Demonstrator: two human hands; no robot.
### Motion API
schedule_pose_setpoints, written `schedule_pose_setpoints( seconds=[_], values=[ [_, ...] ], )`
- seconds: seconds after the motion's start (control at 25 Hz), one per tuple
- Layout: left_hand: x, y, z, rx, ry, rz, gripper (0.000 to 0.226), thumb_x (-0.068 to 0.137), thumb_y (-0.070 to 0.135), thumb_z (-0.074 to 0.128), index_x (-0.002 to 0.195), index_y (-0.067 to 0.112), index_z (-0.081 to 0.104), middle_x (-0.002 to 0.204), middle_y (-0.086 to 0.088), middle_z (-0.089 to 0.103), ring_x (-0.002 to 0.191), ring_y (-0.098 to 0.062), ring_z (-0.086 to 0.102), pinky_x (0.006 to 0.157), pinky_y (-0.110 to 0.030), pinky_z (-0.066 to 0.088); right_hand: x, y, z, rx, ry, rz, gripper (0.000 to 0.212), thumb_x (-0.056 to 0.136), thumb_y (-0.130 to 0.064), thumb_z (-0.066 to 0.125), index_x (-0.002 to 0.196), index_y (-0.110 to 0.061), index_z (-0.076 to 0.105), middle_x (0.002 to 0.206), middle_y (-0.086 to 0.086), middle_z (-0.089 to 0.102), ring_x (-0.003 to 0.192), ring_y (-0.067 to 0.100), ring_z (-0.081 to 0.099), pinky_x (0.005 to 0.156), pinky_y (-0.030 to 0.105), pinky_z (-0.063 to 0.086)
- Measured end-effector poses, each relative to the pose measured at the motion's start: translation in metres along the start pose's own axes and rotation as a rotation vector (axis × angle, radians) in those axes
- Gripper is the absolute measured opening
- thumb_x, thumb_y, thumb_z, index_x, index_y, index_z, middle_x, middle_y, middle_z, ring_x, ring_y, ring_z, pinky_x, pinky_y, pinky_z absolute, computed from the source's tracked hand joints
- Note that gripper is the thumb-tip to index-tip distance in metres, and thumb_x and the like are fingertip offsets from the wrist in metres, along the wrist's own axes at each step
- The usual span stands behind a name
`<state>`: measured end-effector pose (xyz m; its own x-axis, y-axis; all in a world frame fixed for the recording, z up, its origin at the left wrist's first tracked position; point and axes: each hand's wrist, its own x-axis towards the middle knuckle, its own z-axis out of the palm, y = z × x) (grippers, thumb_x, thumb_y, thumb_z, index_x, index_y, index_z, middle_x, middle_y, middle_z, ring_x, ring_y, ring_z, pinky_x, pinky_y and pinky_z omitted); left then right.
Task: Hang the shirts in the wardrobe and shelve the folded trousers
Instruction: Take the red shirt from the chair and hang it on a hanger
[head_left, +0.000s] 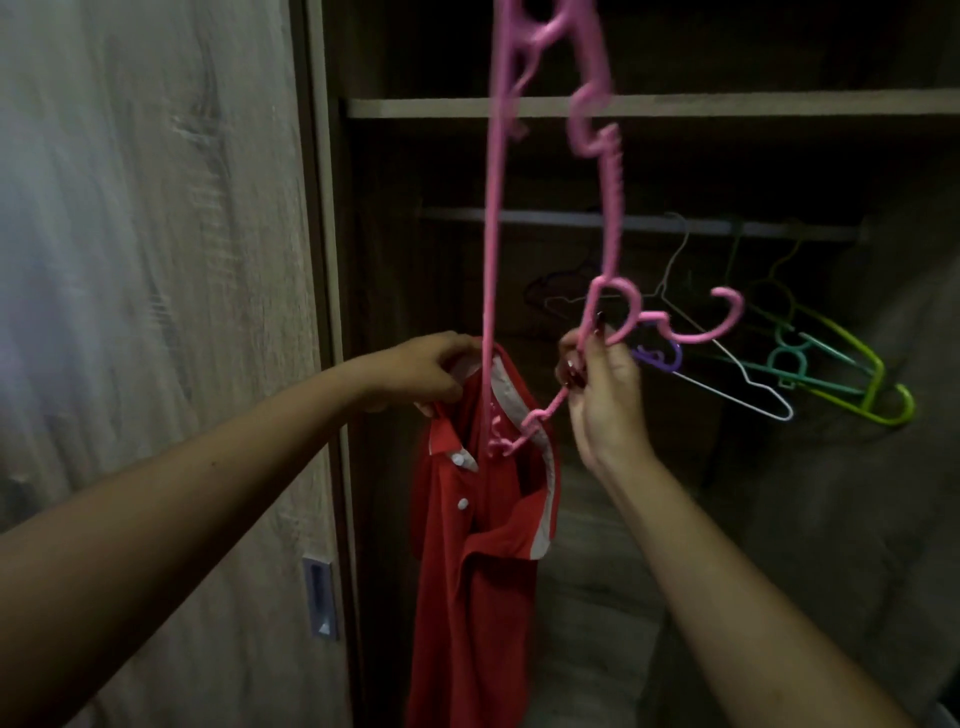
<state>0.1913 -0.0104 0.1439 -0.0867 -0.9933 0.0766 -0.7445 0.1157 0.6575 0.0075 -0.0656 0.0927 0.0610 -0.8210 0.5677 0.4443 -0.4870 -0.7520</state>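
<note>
Plainly the wardrobe (649, 106) stands open, its sliding door (156, 260) pushed to the left, so the rail (571, 221) far inside can be reached. Near the opening hangs a red shirt (467, 597), held up by its collar so that the neck gapes. A pink hanger (491, 234) is turned on end, one shoulder tip pointing down into that neck opening; I judge this tilt is meant to slip it in without undoing the buttons. The left hand (421, 371) has its fingers curled over the collar edge, holding it open. The right hand (602, 395) pinches the hanger near the base of its hook to steer it. Farther right, a few spare hangers (831, 364) hang on the rail, bare of clothes. No folded trousers are in view.
</note>
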Motion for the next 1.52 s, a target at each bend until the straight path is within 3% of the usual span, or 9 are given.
schedule_pose_setpoints(
  seconds=[0.16, 0.4, 0.52, 0.68, 0.88, 1.08, 1.28, 1.4, 1.52],
  values=[
    [-0.018, -0.003, -0.022, -0.195, 0.001, 0.032, 0.058, 0.089, -0.004, 0.049, 0.134, 0.033, 0.046, 0.123, -0.003, 0.057, 0.107, -0.028, 0.062, 0.091, -0.048, 0.053, -0.012, 0.052, -0.039, -0.511, -0.020, 0.096, 0.031, 0.098, -0.012, 0.045, 0.071, -0.014, 0.060, 0.061, -0.001, 0.053, 0.048, -0.003, 0.049, 0.052, 0.019, 0.037],
    [-0.025, -0.029, -0.036, -0.070, 0.000, -0.031, 0.036, 0.092, -0.002, 0.045, 0.110, 0.025, 0.061, 0.099, -0.003, 0.062, 0.080, -0.015, 0.060, 0.063, -0.026, 0.050, -0.019, 0.056, -0.088, -1.046, -0.146, -0.025, 0.034, 0.086, -0.030, 0.043, 0.062, -0.019, 0.065, 0.058, -0.004, 0.062, 0.054, 0.002, 0.057, 0.062, 0.020, 0.044],
    [-0.027, -0.033, -0.031, 0.030, -0.066, -0.014, 0.038, 0.095, 0.005, 0.045, 0.123, 0.026, 0.059, 0.117, -0.001, 0.062, 0.095, -0.020, 0.066, 0.080, -0.032, 0.058, -0.027, 0.053, -0.092, -1.298, -0.284, -0.088, 0.040, 0.084, -0.033, 0.037, 0.080, -0.015, 0.072, 0.077, 0.006, 0.073, 0.078, 0.026, 0.066, 0.081, 0.037, 0.039],
    [-0.026, -0.021, -0.014, 0.235, 0.007, 0.055, 0.042, 0.095, 0.008, 0.046, 0.135, 0.020, 0.051, 0.136, -0.001, 0.052, 0.112, -0.010, 0.052, 0.094, -0.023, 0.045, -0.027, 0.048, -0.075, -1.689, -0.302, -0.179, 0.037, 0.095, -0.033, 0.036, 0.095, -0.014, 0.067, 0.089, 0.014, 0.073, 0.088, 0.032, 0.064, 0.077, 0.039, 0.021],
    [-0.019, -0.019, -0.001, 0.426, -0.027, 0.133, 0.057, 0.084, 0.000, 0.054, 0.136, 0.024, 0.051, 0.136, 0.000, 0.052, 0.120, -0.014, 0.051, 0.092, -0.020, 0.042, -0.019, 0.026, -0.043, -1.660, -0.441, -0.237, 0.024, 0.096, -0.028, 0.044, 0.096, -0.019, 0.066, 0.091, 0.005, 0.074, 0.095, 0.027, 0.063, 0.083, 0.037, 0.028],
    [-0.020, -0.044, 0.010, -0.020, -0.065, 0.212, 0.043, 0.092, 0.000, 0.051, 0.132, 0.015, 0.051, 0.128, -0.002, 0.058, 0.112, -0.006, 0.056, 0.088, -0.015, 0.050, -0.008, 0.008, -0.055, -1.465, -0.365, -0.231, 0.029, 0.088, -0.034, 0.041, 0.071, -0.021, 0.062, 0.073, 0.001, 0.074, 0.082, 0.027, 0.067, 0.081, 0.038, 0.044],
    [-0.004, -0.078, 0.021, 0.501, 0.205, 0.268, 0.037, 0.090, 0.046, 0.038, 0.118, 0.030, 0.056, 0.111, 0.004, 0.065, 0.106, -0.011, 0.059, 0.097, -0.046, 0.045, -0.002, -0.013, -0.063, -1.173, -0.240, -0.268, 0.026, 0.088, -0.026, 0.047, 0.069, -0.021, 0.064, 0.061, -0.002, 0.070, 0.057, 0.010, 0.064, 0.061, 0.028, 0.048],
    [0.001, -0.075, 0.032, 0.255, 0.297, 0.386, 0.017, 0.097, 0.025, 0.049, 0.103, 0.023, 0.064, 0.096, 0.004, 0.069, 0.089, -0.004, 0.064, 0.081, -0.027, 0.052, -0.003, -0.024, -0.062, -1.138, -0.349, -0.223, 0.024, 0.092, -0.015, 0.055, 0.071, -0.024, 0.064, 0.068, -0.003, 0.070, 0.059, 0.002, 0.061, 0.057, 0.011, 0.041],
    [0.006, -0.081, 0.032, 0.187, 0.359, 0.438, 0.018, 0.096, 0.018, 0.052, 0.106, 0.017, 0.067, 0.099, 0.005, 0.069, 0.097, 0.001, 0.061, 0.079, -0.014, 0.047, 0.006, -0.039, -0.089, -1.155, -0.415, -0.115, 0.020, 0.089, -0.017, 0.062, 0.108, -0.012, 0.067, 0.096, 0.000, 0.067, 0.087, 0.008, 0.061, 0.078, 0.014, 0.044]
  ],
)
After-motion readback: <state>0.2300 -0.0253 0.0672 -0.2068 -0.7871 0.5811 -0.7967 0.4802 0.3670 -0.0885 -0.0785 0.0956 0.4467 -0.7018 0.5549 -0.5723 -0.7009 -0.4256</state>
